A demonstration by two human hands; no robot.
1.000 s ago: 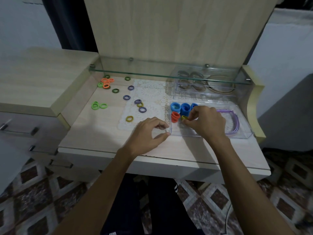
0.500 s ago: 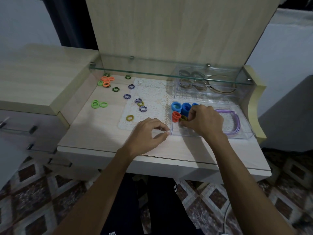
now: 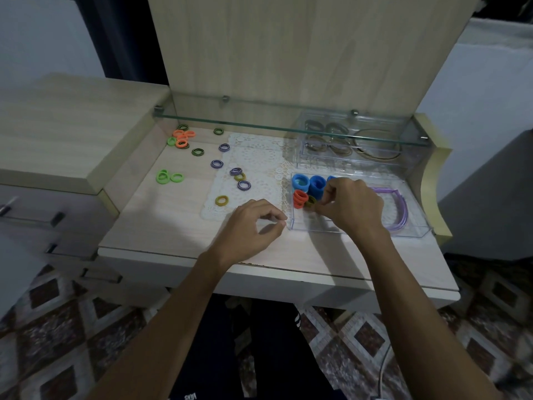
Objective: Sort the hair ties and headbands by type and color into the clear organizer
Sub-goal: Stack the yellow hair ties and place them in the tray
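Both hands sit at the clear organizer tray (image 3: pixel 357 230): my right hand (image 3: pixel 353 204) reaches into its near-left part, fingertips pinching an olive-yellow hair tie (image 3: pixel 311 202) just beside the orange hair ties (image 3: pixel 300 198) standing there. My left hand (image 3: pixel 250 228) rests on the desk just outside the tray's left wall, fingers loosely curled and holding nothing, its fingertips close to the tray's near-left corner. Behind the orange ones in the tray stand blue hair ties (image 3: pixel 308 183), and a purple headband (image 3: pixel 399 207) lies in the tray's right part, beyond my right hand. Left of the tray, on the lace mat (image 3: pixel 256 157), lie another olive-yellow tie (image 3: pixel 221 200) and purple-striped ties (image 3: pixel 244 185); further left are green ties (image 3: pixel 168 176) and an orange cluster (image 3: pixel 181 137).
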